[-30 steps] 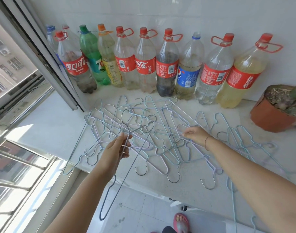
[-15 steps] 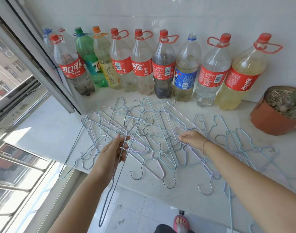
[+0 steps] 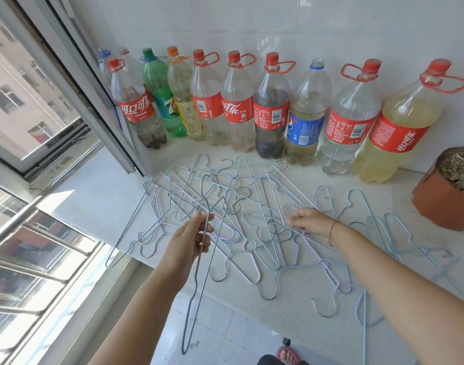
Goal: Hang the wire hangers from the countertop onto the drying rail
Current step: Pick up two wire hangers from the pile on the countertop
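Observation:
Several thin wire hangers (image 3: 254, 206), pale blue, lilac and grey, lie tangled across the white speckled countertop (image 3: 299, 301). My left hand (image 3: 191, 241) is shut on a grey wire hanger (image 3: 199, 299) near its neck; the hanger hangs edge-on, its long end dropping below the counter's front edge toward the floor. My right hand (image 3: 310, 223) rests palm-down on the pile, its fingertips pinching a pale hanger wire (image 3: 302, 233) that lies flat on the counter. No drying rail is in view.
A row of large plastic soda bottles (image 3: 271, 111) stands along the tiled back wall. A terracotta plant pot (image 3: 441, 204) sits at the right. An open window frame (image 3: 75, 83) and metal bars (image 3: 36, 248) fill the left. Tiled floor and a foot in a sandal (image 3: 287, 355) show below.
My left hand has turned the grey hanger more upright and edge-on. My right hand has slid slightly left along the pile. The view has shifted a little.

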